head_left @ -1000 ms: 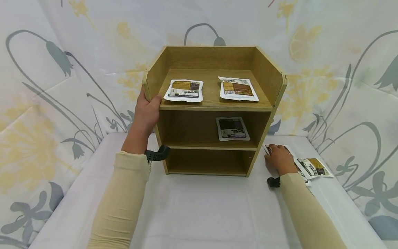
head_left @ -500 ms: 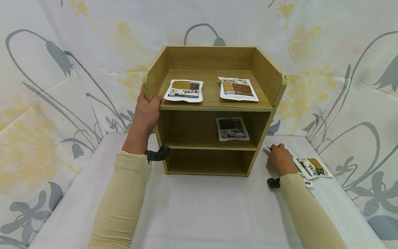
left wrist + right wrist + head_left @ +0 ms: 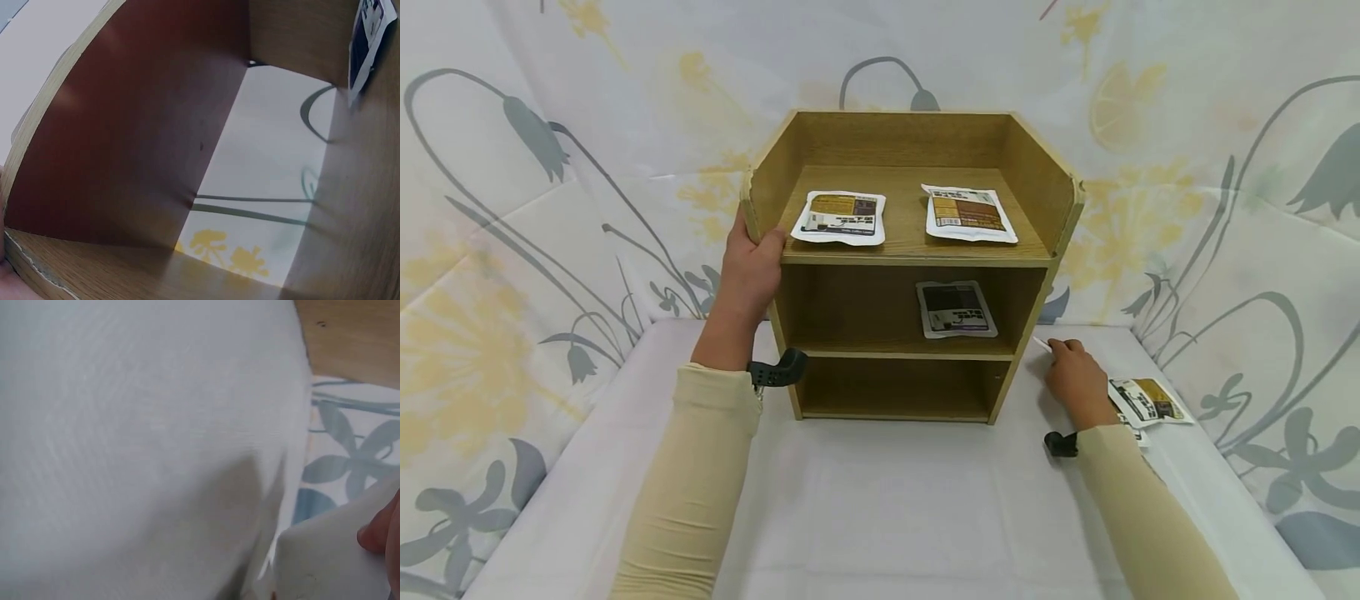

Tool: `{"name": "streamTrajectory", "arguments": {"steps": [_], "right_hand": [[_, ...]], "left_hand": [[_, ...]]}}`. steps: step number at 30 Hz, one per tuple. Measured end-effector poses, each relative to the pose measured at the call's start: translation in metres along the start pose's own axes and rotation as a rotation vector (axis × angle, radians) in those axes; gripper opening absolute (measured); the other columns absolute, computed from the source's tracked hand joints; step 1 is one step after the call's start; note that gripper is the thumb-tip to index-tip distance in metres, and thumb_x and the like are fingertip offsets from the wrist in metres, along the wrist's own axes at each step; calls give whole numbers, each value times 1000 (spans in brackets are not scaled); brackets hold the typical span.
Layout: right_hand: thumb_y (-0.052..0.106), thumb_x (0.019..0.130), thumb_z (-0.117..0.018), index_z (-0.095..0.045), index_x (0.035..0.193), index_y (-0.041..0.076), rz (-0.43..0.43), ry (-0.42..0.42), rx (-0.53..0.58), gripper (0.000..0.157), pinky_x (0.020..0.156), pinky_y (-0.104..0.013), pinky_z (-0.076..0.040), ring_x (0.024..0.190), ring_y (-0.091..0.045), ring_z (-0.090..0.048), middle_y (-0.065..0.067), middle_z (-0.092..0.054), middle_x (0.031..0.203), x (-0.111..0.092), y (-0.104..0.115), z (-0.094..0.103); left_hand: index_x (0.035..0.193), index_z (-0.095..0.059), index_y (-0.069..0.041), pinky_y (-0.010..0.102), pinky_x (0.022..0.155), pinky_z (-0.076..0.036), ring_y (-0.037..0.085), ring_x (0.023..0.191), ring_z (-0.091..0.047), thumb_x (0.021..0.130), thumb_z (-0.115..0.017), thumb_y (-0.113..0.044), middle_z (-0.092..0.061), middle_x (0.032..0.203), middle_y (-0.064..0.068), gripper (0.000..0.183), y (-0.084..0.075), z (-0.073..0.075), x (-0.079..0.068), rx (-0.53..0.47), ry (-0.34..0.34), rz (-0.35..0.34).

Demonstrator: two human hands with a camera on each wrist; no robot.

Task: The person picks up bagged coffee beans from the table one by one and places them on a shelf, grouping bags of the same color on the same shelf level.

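In the head view my left hand point(image 3: 751, 267) grips the left side panel of a small wooden shelf unit point(image 3: 902, 139), thumb near the top board. To the right of the unit, my right hand point(image 3: 1077, 383) pinches a flat white pouch point(image 3: 334, 559), lifted with one edge tilted up. Only a thin white edge of it shows past the fingers in the head view; the right wrist view shows its plain side under the thumb point(image 3: 375, 532). Two labelled pouches, one left point(image 3: 840, 218) and one right point(image 3: 970, 213), lie on the top board. Another pouch point(image 3: 956, 309) lies on the middle shelf.
More pouches point(image 3: 1146, 402) lie overlapping on the white-covered table point(image 3: 880, 508), beside my right wrist. Floral cloth point(image 3: 625, 150) hangs behind and at both sides. The unit's right side panel point(image 3: 1033, 350) stands close to my right fingers. The bottom shelf point(image 3: 895, 404) sits near table level.
My right hand has lifted the pouch off the table, tipping it from lying flat to edge-on. My left hand keeps its grip on the unit. The head view has shifted slightly.
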State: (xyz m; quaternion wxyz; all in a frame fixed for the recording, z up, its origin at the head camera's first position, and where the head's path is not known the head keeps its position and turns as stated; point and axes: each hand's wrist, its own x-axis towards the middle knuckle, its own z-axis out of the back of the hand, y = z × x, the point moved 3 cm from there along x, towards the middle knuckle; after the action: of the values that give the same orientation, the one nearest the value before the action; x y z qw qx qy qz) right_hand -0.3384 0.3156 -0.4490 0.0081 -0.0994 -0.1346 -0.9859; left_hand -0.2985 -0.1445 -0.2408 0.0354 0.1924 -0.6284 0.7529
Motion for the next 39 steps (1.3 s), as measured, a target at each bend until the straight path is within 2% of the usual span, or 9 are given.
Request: {"name": "streamTrajectory", "arguments": {"steps": [9, 17, 24, 39], "right_hand": [[6, 94, -42, -51, 135, 6, 34, -88, 13, 42, 70, -60, -48, 102, -47, -58, -24, -54, 128, -16, 15, 22], [6, 94, -43, -53, 134, 5, 97, -151, 22, 41, 63, -57, -48, 89, -45, -60, -25, -56, 125, -32, 27, 42], [6, 95, -42, -52, 135, 5, 113, -154, 21, 41, 65, -58, -47, 90, -45, -60, -24, -56, 125, -43, 33, 57], [8, 95, -40, -56, 129, 4, 162, -233, 52, 39, 63, -57, -47, 83, -45, -61, -26, -60, 118, -71, 52, 92]], "left_hand": [[139, -41, -19, 42, 101, -38, 23, 114, -48, 98, -44, -20, -50, 127, 12, 41, -1, 0, -1, -4, -3, 5], [137, -43, -18, 39, 100, -38, 22, 113, -48, 97, -44, -20, -51, 126, 12, 39, -1, 1, 0, 2, -19, 6], [139, -42, -19, 39, 101, -38, 22, 113, -48, 97, -44, -20, -51, 127, 12, 41, -1, 0, 0, 8, -14, -4], [139, -41, -18, 41, 102, -36, 23, 115, -47, 98, -43, -21, -50, 127, 12, 41, -1, 0, 0, 27, -3, -10]]}}
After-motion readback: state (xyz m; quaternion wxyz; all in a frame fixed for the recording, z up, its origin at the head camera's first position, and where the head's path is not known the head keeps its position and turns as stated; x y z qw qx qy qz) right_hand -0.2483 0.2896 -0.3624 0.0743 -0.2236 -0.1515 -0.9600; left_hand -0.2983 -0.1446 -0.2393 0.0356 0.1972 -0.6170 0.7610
